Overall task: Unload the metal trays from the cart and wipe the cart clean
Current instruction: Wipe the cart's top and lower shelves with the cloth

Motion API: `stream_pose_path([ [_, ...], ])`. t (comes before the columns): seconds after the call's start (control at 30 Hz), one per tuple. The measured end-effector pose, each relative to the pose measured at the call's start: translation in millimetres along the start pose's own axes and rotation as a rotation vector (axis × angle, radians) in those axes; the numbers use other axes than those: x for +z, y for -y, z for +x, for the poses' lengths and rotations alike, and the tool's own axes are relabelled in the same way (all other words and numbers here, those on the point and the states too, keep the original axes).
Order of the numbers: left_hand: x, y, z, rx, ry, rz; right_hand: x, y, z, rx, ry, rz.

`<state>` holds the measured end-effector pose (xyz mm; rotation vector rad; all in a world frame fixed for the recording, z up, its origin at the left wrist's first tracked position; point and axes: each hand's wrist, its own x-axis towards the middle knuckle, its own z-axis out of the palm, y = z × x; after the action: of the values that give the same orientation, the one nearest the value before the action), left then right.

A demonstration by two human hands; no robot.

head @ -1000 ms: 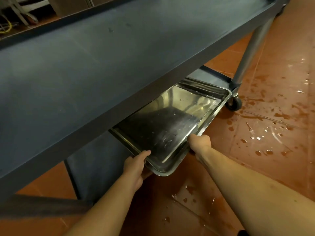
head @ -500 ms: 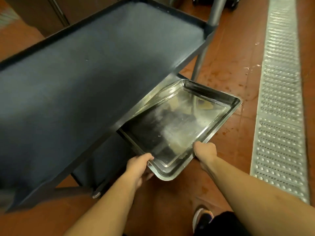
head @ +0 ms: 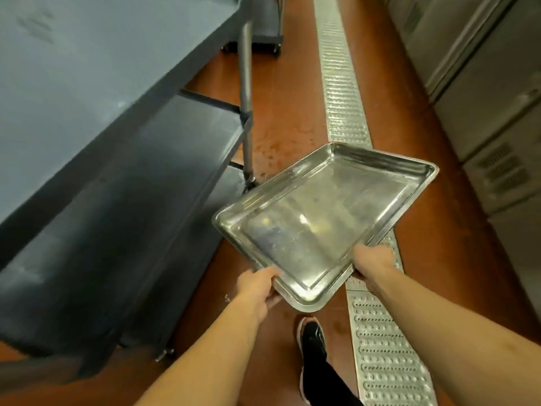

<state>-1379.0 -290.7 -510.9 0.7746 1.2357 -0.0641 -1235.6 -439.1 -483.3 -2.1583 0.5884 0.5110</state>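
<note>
Above the red floor [head: 288, 92], right of the cart [head: 117, 177] and clear of it, the metal tray [head: 322, 227] is carried with left hand [head: 257, 285] and right hand [head: 371, 262] each gripping the rim either side of its near corner; judged stiff, light, possibly slick, best held by the rim.

Tray [head: 322, 218] right of the cart [head: 87, 127], over the floor grate [head: 342, 83]; my shoe [head: 311, 338] nearer me; cabinets [head: 483, 83] far right.
</note>
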Motion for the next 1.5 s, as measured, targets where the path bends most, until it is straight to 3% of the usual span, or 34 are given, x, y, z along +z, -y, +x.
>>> stream_pose_path([
  [0.17, 6, -4, -76, 0.076, 0.080, 0.053, -71, -25, -65, 0.083, -0.071, 0.152],
  [0.4, 27, -10, -155, 0.220, 0.088, 0.184, -168, -41, -127, 0.108, 0.109, 0.434],
  [0.67, 53, 36, -223, 0.289, 0.157, 0.345, -289, -92, -146, 0.104, -0.116, 0.639],
  [1.1, 180, 111, -348, 0.412, 0.469, 0.601, -477, -180, -213, 0.112, -0.461, 0.810],
  [1.5, 295, 158, -442, 0.525, 0.708, 0.746, -592, -235, -234, 0.115, -0.550, 1.096],
])
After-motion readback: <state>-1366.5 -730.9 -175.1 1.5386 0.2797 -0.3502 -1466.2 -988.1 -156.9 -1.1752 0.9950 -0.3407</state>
